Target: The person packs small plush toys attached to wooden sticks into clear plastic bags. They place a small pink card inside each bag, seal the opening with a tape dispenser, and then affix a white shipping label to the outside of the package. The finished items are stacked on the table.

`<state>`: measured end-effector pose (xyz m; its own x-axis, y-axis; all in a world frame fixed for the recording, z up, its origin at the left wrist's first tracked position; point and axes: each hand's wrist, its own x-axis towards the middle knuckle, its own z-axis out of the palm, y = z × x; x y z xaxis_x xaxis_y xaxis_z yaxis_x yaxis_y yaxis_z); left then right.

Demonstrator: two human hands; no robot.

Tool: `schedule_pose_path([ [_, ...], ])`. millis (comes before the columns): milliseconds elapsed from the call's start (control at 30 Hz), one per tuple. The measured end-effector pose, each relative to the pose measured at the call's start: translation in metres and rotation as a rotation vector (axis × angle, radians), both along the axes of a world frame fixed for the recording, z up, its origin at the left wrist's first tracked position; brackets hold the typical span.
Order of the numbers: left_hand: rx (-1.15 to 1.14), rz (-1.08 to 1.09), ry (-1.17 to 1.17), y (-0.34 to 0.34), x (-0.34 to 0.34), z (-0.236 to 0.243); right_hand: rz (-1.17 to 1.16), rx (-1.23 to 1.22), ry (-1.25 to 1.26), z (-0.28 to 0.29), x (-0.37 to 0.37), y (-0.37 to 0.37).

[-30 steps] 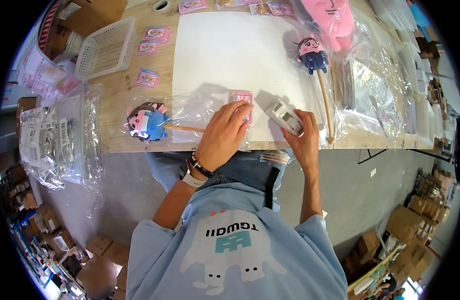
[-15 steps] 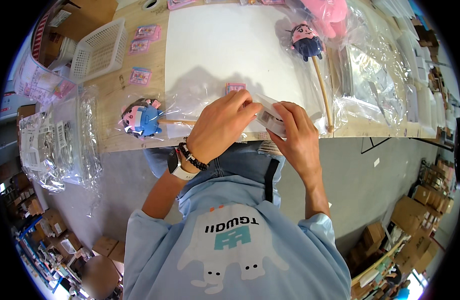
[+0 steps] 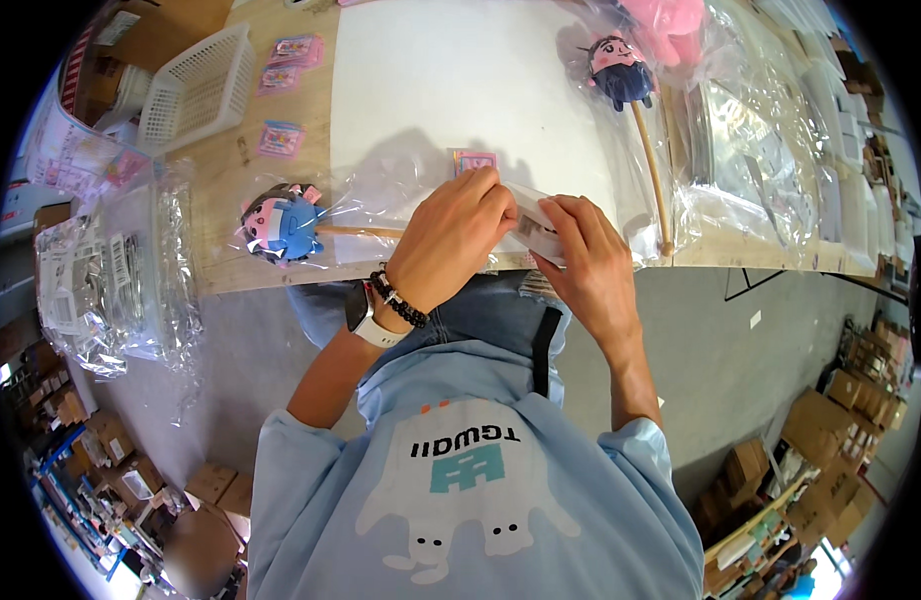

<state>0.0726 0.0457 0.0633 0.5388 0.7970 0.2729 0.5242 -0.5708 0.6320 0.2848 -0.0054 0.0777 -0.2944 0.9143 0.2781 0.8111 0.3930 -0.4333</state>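
Over the table's front edge, my right hand [image 3: 588, 245] is closed on a flat white piece with dark print [image 3: 533, 222], which looks like a strip of labels. My left hand [image 3: 453, 222] is pinched at the left end of the same piece; its fingertips are partly hidden. Just beyond the left fingers lies a small pink printed packet [image 3: 476, 160]. Left of my hands, a plush doll in blue [image 3: 299, 226] on a wooden stick lies in a clear bag, and the stick runs behind my left wrist.
A second bagged doll [image 3: 621, 78] on a stick lies at right, beside a pile of clear bags [image 3: 741, 150]. A white basket [image 3: 196, 90] and several pink packets [image 3: 281, 138] occupy the left. Printed clear bags [image 3: 116, 275] hang over the left edge.
The view has shifted slightly, so the table's things sit a little higher. Both hands stay at the white piece, with the left fingers shifted slightly along its end.
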Motion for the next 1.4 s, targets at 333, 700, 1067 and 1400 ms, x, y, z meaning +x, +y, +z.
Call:
schedule_pose_path([
  [333, -0.181, -0.007, -0.094, 0.001, -0.017, 0.017, -0.014, -0.094, 0.093, -0.002, 0.009, 0.009],
  [700, -0.366, 0.068, -0.011, 0.057, -0.073, -0.031, 0.065, -0.375, 0.297, -0.045, 0.07, 0.063],
  [1067, -0.501, 0.115, -0.111, 0.056, -0.068, -0.047, -0.372, -0.492, 0.697, -0.067, -0.046, -0.02],
  [1400, -0.491, 0.141, -0.298, 0.047, -0.073, -0.067, -0.439, -0.782, 1.426, -0.081, -0.079, 0.003],
])
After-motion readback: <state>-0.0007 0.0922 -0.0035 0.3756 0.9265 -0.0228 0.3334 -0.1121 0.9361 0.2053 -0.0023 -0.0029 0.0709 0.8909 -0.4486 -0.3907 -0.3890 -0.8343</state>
